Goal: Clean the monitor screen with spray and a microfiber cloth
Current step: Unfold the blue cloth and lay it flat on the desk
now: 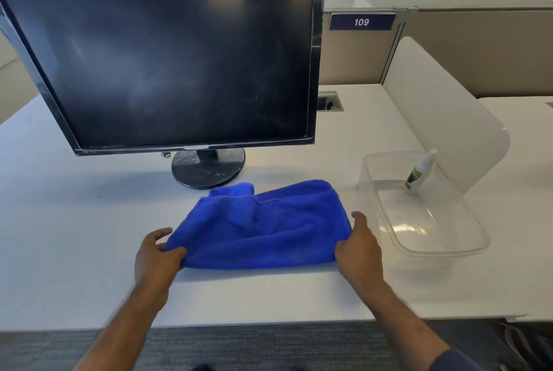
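Monitor [167,65] stands at the far left of the white desk [59,251] on a round black base [208,168], its dark screen showing faint smears and its bezel edged with loose plastic film. Just near of the base lies the blue microfiber cloth [260,227], folded and rumpled. The left hand [157,257] pinches the cloth's near-left corner, fingers curled round the fabric; the right hand [359,248] grips the near-right edge, thumb raised along the cloth's side. To the right, just beside the cloth, sits a clear plastic tub [466,248] with the small spray bottle [419,171] upright in its far corner; the bottle's green label is too small to read. A frosted divider [443,113] rises behind the tub. Bare desk stretches to the left of the cloth and between the hands and the near edge. On the far partition a blue sign [361,22] reads "109".
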The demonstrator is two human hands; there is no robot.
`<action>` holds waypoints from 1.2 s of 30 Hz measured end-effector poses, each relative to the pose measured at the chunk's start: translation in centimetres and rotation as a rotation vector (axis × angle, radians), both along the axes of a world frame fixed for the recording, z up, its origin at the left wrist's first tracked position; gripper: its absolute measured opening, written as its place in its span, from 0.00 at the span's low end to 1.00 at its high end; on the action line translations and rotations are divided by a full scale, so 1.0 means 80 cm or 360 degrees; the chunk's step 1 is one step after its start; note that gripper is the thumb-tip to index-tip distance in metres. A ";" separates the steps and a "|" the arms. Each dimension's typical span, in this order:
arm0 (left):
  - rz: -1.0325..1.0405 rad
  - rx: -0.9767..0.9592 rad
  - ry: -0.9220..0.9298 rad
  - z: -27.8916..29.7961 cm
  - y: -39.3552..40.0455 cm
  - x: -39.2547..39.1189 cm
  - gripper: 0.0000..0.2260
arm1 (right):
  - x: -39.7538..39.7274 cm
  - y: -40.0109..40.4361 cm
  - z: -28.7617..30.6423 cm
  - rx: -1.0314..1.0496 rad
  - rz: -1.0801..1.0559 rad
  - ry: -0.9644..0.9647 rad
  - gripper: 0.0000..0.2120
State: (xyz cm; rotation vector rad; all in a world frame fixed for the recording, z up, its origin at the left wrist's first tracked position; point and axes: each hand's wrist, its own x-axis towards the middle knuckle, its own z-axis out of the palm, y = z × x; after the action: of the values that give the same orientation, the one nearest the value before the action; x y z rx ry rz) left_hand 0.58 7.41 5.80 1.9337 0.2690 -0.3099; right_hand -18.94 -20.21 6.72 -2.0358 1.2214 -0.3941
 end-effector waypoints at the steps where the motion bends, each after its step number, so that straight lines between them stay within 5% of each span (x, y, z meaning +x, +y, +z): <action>1: -0.0106 0.0095 -0.0050 -0.002 0.002 -0.005 0.26 | 0.000 0.006 0.002 -0.0168 0.0079 0.0108 0.24; 5: -0.0369 0.0509 -0.0299 -0.002 -0.001 -0.014 0.23 | 0.015 0.013 0.014 -0.0772 0.0356 0.0315 0.22; 8: -0.0509 0.0767 -0.0713 0.007 -0.017 -0.010 0.17 | 0.037 0.011 0.013 -0.0662 0.0648 0.0225 0.19; 12: -0.0905 0.0709 -0.0926 0.008 -0.062 -0.008 0.13 | 0.056 0.005 -0.014 -0.0515 0.0904 0.0372 0.25; 17: -0.1296 0.0967 -0.0893 -0.030 -0.088 -0.005 0.28 | 0.043 -0.002 -0.057 -0.0570 0.0929 0.0670 0.41; 23: -0.1317 0.1308 -0.0841 -0.066 -0.070 0.000 0.37 | 0.019 -0.001 -0.070 -0.0638 0.0749 0.0709 0.49; 32: -0.1346 0.1348 -0.0882 -0.071 -0.071 0.002 0.41 | 0.024 0.000 -0.048 -0.0444 0.0784 0.0710 0.44; 36: -0.1330 0.1357 -0.0904 -0.075 -0.072 0.001 0.42 | 0.031 -0.017 0.002 -0.0463 0.0618 0.0082 0.27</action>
State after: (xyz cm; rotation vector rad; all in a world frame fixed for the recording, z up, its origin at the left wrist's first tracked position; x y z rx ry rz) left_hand 0.67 1.64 -0.17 2.7991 -0.9533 -0.1674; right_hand -16.46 -21.58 6.86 -2.4823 0.8021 -0.3465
